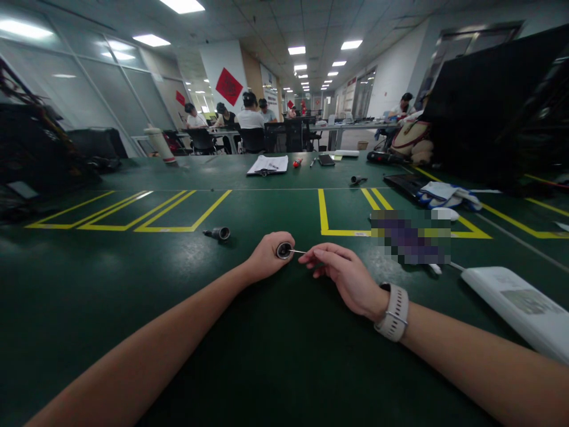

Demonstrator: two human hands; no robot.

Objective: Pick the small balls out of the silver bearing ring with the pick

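My left hand [268, 258] is wrapped round a dark cylindrical connector [283, 251], its round metal rim and hollow end facing me. My right hand [340, 270], wearing a pale wristwatch strap [393, 312], is just to the right. Its thumb and fingertips pinch a thin silvery rod [297, 252] that reaches to the connector's rim. Whether the rod goes inside the connector, I cannot tell. A similar dark connector [217, 233] lies on its side on the green table [249, 367], left of my left hand.
Farther back are another small dark connector part [357, 179], a clipboard with paper [268, 165] and a phone-like dark object [326, 160]. To the right lie a white-and-blue glove [448, 194], a blurred-out purple item [406, 237] and a white power-bank-like box [518, 302]. People sit at distant tables.
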